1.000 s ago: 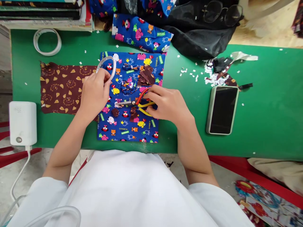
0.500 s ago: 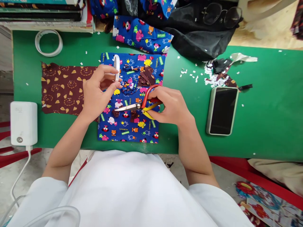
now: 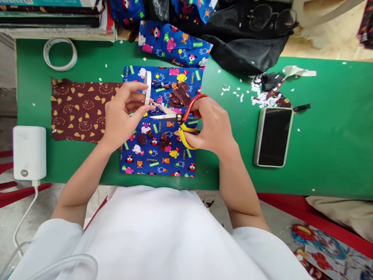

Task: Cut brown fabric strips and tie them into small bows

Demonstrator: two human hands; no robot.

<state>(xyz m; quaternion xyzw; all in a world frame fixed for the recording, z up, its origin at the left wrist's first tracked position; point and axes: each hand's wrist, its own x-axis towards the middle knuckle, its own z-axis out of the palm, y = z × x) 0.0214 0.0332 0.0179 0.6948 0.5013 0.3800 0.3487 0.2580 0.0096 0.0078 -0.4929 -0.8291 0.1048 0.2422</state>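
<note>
My left hand [image 3: 124, 112] grips a narrow roll of white tape [image 3: 148, 87] on edge between thumb and fingers. In my right hand [image 3: 214, 126] is a pair of scissors [image 3: 189, 116] with red and yellow handles. Their blades are spread and point left, the tips close to my left thumb and the tape roll. Below lies a blue cartoon-print cloth [image 3: 160, 165] bearing dark brown fabric strips [image 3: 180, 95], small brown scraps [image 3: 164, 140] and bunched blue pieces. A brown patterned cloth [image 3: 78, 111] lies partly behind my left hand.
A larger tape roll [image 3: 46, 58] and a white power bank [image 3: 29, 152] are at left. On the right are a phone [image 3: 274, 137] and a heap of white paper bits [image 3: 260, 93]. Books [image 3: 58, 33], folded blue cloth [image 3: 175, 42], a black bag [image 3: 244, 48] and glasses [image 3: 260, 17] line the back.
The scissors have moved up and their blades have spread, coming nearer the tape. My left hand with the tape roll has shifted slightly right. A small brown scrap now shows on the blue cloth.
</note>
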